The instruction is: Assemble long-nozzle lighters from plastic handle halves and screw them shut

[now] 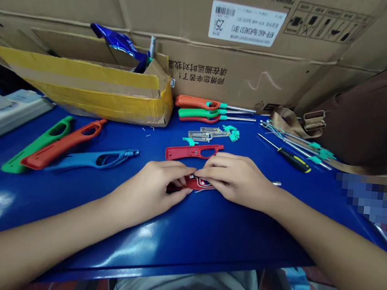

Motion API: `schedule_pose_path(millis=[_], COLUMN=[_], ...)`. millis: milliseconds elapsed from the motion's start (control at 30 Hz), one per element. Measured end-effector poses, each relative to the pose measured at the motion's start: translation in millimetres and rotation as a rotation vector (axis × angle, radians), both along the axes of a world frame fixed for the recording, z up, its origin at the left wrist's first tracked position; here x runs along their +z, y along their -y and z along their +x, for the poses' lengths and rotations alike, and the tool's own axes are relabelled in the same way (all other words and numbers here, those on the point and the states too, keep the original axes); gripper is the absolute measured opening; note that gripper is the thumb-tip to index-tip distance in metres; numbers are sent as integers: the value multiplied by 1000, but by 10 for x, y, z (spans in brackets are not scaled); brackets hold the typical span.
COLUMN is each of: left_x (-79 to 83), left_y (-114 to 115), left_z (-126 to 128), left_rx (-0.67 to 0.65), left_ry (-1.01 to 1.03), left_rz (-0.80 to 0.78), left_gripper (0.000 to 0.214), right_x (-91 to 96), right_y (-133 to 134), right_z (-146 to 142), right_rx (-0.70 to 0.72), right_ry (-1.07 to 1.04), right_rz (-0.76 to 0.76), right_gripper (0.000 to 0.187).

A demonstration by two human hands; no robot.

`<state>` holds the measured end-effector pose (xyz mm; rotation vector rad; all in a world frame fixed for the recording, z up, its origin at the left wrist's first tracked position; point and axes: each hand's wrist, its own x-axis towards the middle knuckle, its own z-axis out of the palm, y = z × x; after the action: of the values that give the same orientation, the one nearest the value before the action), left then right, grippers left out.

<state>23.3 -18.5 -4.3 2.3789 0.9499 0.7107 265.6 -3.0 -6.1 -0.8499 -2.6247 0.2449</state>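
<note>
**Close pinch, lower centre**

My fingers grip a red plastic lighter shell (pixel 192 183) at lower centre, bright bent wire (pixel 199 180) lying in it. My left hand (pixel 151 189) curls round one end, my right hand (pixel 234 178) over the other; both are nearly closed on it. A second red shell (pixel 192 152) lies just above. Beyond: metal brackets (pixel 200 134), teal clips (pixel 231 132). Upper centre, assembled lighters (pixel 213 111). Far left, green (pixel 36 146), orange (pixel 60 143) and blue shells (pixel 89 160) on the blue bench (pixel 69 229). Right, a yellow-and-black screwdriver (pixel 294 160).
</note>
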Motion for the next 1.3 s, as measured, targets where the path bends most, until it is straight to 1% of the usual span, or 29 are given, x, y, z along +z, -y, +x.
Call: schedule_pose_path(millis=[200, 367, 667, 867, 1000, 1100, 1233, 1300], left_x=[-14, -18, -15, -19, -26, -21, -18, -22], left_y=[5, 5, 8, 10, 13, 12, 8, 5], left_z=[-9, -9, -15, -5, -6, -8, -15, -21], left_rx=[16, 7, 6, -17, -25, -29, -50, -56], left_ry=[-20, -24, -35, -21, -19, -27, -36, -49], left_rz=[17, 50, 60, 74, 85, 90, 115, 146], left_gripper=[28, 29, 32, 28, 29, 29, 29, 30], right_x=[5, 21, 26, 5, -34, -57, -53, -32], right_y=[-9, -1, -14, -34, -27, -13, -4, -3], right_z=[28, 32, 40, 47, 39, 28, 13, 16], right_rx=[-5, 12, 25, 57, 68, 84, 112, 110], right_ry=[36, 4, -20, -22, -39, -34, 57, 92], right_rz=[24, 26, -62, -104, -78, -28, 87, 94], right_gripper=[29, 29, 26, 23, 23, 26, 30, 29])
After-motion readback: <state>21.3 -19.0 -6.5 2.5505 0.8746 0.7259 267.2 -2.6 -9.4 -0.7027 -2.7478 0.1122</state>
